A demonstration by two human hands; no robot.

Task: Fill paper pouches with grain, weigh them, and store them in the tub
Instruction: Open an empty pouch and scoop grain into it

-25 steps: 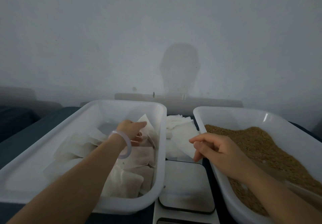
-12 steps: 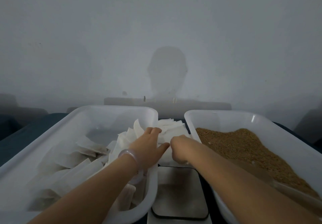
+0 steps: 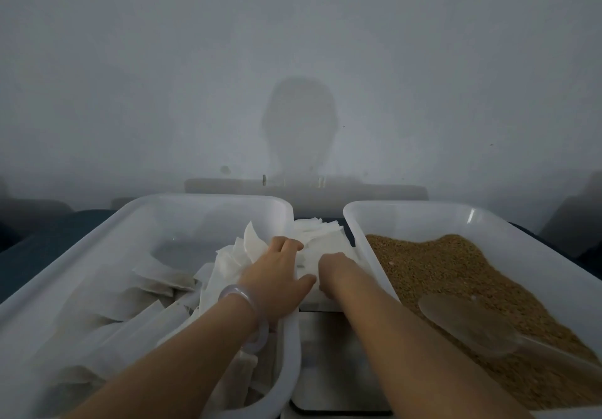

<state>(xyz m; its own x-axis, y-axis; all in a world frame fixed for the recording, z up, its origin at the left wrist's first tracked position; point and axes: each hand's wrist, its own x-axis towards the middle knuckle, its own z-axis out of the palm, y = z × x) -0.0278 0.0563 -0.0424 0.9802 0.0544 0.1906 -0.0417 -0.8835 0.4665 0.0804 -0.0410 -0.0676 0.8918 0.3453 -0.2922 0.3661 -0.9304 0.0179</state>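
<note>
A stack of empty white paper pouches (image 3: 321,233) lies between two white tubs. My left hand (image 3: 277,272), with a pale bangle on the wrist, rests on the stack's left side, thumb spread toward the right. My right hand (image 3: 335,267) sits just beside it, its fingers curled down into the top pouches and hidden from view. The left tub (image 3: 97,255) holds several filled pouches (image 3: 153,285). The right tub (image 3: 423,205) holds brown grain (image 3: 456,275) with a clear scoop (image 3: 462,324) lying on it. A scale (image 3: 342,363) sits under my forearms.
The two tubs stand close on either side of the scale and the pouch stack, on a dark surface. A plain grey wall rises right behind them, with my shadow on it.
My left hand left the left tub and came right onto the pouch stack. My right hand moved forward from above the scale to the stack, and both hands now meet there.
</note>
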